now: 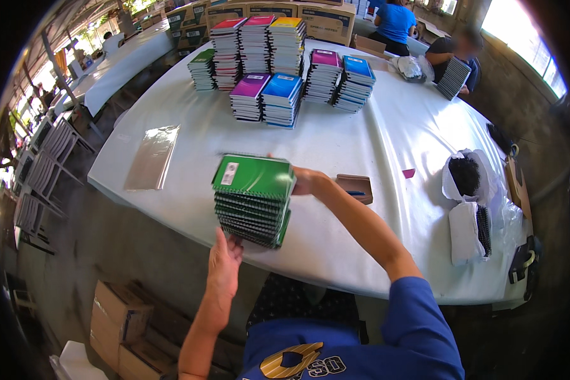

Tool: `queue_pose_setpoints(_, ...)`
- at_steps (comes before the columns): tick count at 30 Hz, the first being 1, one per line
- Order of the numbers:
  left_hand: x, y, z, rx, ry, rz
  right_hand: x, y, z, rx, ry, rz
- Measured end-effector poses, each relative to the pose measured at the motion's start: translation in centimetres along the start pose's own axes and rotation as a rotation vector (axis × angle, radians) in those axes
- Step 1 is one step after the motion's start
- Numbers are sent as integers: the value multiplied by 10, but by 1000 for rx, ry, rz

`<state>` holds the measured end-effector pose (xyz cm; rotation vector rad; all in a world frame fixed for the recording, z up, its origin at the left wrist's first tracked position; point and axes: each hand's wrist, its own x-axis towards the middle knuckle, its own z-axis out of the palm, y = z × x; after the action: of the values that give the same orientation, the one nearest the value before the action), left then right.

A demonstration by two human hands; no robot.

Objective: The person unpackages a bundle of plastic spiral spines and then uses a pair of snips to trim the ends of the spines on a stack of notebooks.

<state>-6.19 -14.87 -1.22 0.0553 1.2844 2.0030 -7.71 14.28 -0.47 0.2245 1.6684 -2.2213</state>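
Notebooks (253,201): stacked, glossy green, dark coils (247,218).

Green notebooks (253,176): covers smooth, glossy, glare on top; coil bindings (250,218) dark, wire-like. Table cover (196,136): white, plastic-looking, sheen, creased. Flat sheets (152,158): shiny, film-like. 1 small tray (350,181): matt, cardboard-like. Floor cartons (111,316): matt cardboard. Blue shirt (418,329): soft matt cloth.
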Motion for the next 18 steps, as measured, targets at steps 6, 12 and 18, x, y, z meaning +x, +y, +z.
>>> queue_pose_setpoints(6,77,55,-13,359,-118,-155,-87,60,81,248,190,-218)
queue_pose_setpoints(12,147,88,14,772,-621,-410,-73,97,157,229,772,-533)
queue_pose_setpoints(18,158,101,20,778,-588,-520,-115,80,143,-316,1017,-573)
